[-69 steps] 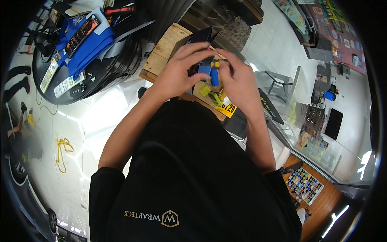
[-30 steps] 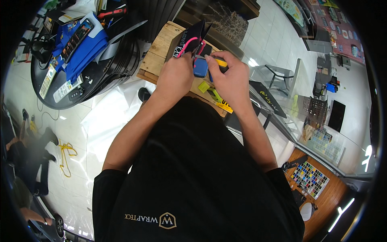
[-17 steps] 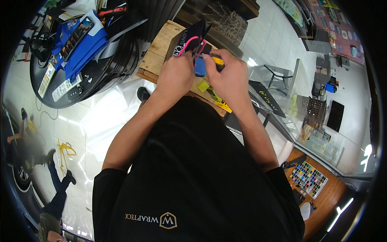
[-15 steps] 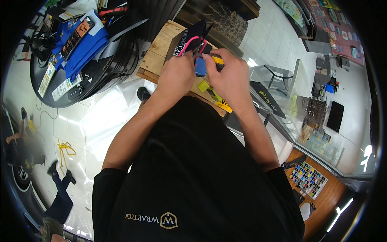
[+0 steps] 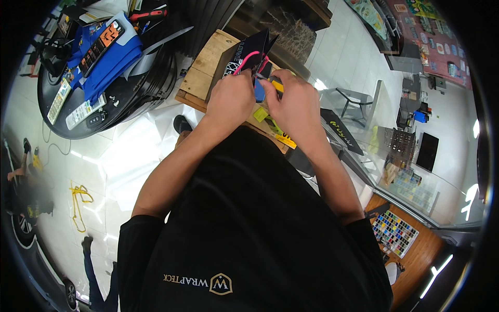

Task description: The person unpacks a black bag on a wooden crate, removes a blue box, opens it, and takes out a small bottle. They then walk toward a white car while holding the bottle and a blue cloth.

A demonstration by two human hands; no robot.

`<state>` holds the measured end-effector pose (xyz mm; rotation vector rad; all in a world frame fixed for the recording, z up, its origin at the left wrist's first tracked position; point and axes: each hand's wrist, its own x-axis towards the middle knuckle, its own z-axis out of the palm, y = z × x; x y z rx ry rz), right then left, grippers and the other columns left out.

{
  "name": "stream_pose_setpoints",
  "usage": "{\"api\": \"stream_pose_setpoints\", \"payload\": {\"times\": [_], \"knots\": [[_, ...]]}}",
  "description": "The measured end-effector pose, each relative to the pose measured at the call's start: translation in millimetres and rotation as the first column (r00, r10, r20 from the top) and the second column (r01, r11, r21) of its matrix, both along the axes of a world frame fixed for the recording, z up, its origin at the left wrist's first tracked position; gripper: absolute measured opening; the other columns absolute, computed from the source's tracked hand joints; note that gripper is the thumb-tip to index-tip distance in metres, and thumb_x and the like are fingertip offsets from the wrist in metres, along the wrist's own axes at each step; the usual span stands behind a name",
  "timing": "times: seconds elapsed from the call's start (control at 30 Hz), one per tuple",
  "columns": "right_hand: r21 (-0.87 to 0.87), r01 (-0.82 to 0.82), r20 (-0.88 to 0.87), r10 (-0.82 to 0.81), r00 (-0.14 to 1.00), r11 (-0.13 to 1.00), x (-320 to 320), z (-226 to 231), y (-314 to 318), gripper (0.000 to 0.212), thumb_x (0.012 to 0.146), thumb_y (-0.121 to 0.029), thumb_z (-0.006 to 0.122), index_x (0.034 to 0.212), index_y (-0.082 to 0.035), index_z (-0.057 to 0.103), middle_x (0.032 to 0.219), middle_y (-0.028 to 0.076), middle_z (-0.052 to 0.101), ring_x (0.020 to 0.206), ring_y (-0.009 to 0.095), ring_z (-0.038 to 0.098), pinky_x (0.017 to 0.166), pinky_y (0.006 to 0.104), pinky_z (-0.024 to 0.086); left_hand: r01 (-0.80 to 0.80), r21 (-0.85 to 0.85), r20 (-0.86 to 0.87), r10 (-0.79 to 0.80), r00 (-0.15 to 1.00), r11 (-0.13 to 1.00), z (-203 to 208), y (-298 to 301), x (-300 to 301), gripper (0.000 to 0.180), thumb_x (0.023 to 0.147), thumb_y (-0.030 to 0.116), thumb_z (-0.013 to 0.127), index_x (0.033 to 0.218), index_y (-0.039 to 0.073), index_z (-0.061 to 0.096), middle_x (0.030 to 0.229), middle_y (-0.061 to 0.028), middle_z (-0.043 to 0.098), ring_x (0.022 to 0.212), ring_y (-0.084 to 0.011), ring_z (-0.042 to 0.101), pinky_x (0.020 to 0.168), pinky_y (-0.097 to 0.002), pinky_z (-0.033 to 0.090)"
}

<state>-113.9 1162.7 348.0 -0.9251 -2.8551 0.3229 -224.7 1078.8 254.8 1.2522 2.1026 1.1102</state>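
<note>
Both my hands meet over a wooden crate (image 5: 200,86). My right hand (image 5: 297,106) is closed round a yellow-and-black tool (image 5: 279,87) that looks like a utility knife, mostly covered by the fingers. A thin grey tip points from it toward my left hand (image 5: 233,98). That hand is closed in a pinch beside the tip; what it pinches is hidden. Just beyond the fingers stands a black paper bag (image 5: 253,46) with pink handles, its mouth spread. A blue item (image 5: 260,93) shows between my hands. Below it lie a yellow-green piece (image 5: 260,114) and a yellow printed strip (image 5: 285,139).
At left, a round black table (image 5: 125,112) carries blue cloth (image 5: 115,67), a phone, remotes and a red-handled tool (image 5: 149,14). White sheeting (image 5: 125,158) and a yellow cord (image 5: 78,205) lie on the floor. Another person (image 5: 31,195) and someone's legs (image 5: 99,275) are at left. Glass panels stand at right.
My right hand has tipped slightly, and less of the yellow-and-black tool shows. My left hand has shifted a little. The legs at lower left have moved right and down.
</note>
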Motion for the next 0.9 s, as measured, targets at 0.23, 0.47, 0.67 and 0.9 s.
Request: {"api": "stream_pose_setpoints", "payload": {"times": [0.23,0.47,0.67,0.9], "knots": [[0.012,-0.102,0.105,0.1,0.989,0.995,-8.5,-3.7,-11.7,0.032,0.094,-0.026,0.069,0.108,0.003,0.069,0.078,0.024,0.071,0.072,0.039,0.072,0.068,0.0484,0.059,0.036,0.012,0.034,-0.036,0.999,0.999,2.7,-1.4,-2.4,0.016,0.088,0.008,0.063,0.097,-0.005,0.065,0.081,-0.0298,0.07,0.082,-0.0479,0.071,0.077,-0.0552,0.058],[-0.108,0.042,0.005,-0.042,0.999,0.993,-9.6,-20.2,-16.9,0.031,0.094,-0.025,0.068,0.107,0.003,0.07,0.083,0.024,0.073,0.073,0.042,0.072,0.071,0.0502,0.058,0.008,0.113,0.089,-0.018,0.996,0.994,-9.5,-5.6,0.1,0.024,0.087,0.007,0.063,0.107,-0.006,0.068,0.079,-0.0296,0.069,0.08,-0.0483,0.07,0.075,-0.0552,0.056],[0.04,0.073,-0.031,-0.071,0.997,0.997,-4.6,-32.4,-8.8,0.031,0.095,-0.028,0.069,0.106,0.001,0.07,0.082,0.024,0.073,0.074,0.042,0.073,0.069,0.0503,0.058,-0.052,-0.011,0.133,0.053,0.99,0.999,4.7,-8.1,-4.7,0.022,0.095,0.016,0.06,0.099,-0.003,0.071,0.082,-0.0301,0.069,0.085,-0.0481,0.07,0.079,-0.0561,0.056],[0.059,0.218,0.0,-0.218,0.976,0.974,1.5,-15.2,51.7,0.029,0.094,-0.032,0.071,0.11,-0.007,0.072,0.083,0.023,0.074,0.076,0.043,0.072,0.071,0.0499,0.058,-0.131,-0.027,0.092,0.133,0.987,0.991,9.2,-18.4,-22.6,0.025,0.098,0.019,0.058,0.096,-0.002,0.072,0.081,-0.0293,0.068,0.083,-0.0494,0.068,0.077,-0.0559,0.053]]}}
